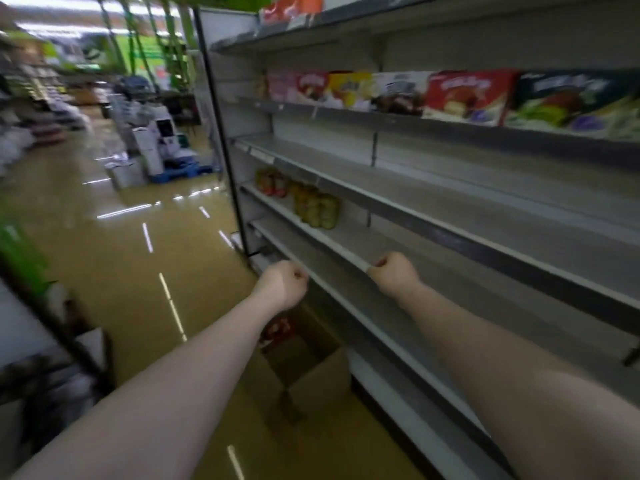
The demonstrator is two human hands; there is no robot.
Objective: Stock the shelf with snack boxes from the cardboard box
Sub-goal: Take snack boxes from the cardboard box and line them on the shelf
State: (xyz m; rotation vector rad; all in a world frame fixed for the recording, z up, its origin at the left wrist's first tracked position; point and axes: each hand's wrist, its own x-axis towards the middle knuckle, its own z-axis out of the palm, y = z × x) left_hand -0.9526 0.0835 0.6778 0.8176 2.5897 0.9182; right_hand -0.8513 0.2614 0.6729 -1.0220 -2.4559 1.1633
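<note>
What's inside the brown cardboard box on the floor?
The cardboard box stands open beside the shelf. At its far end something red and white shows, likely snack boxes, too blurred to count. The left forearm covers part of the inside.

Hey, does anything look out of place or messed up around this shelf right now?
Nothing looks spilled or damaged. The snack boxes stand in a neat row, and the cardboard box sits open on the floor by the shelf. Both hands, left and right, are curled and hold nothing.
</note>
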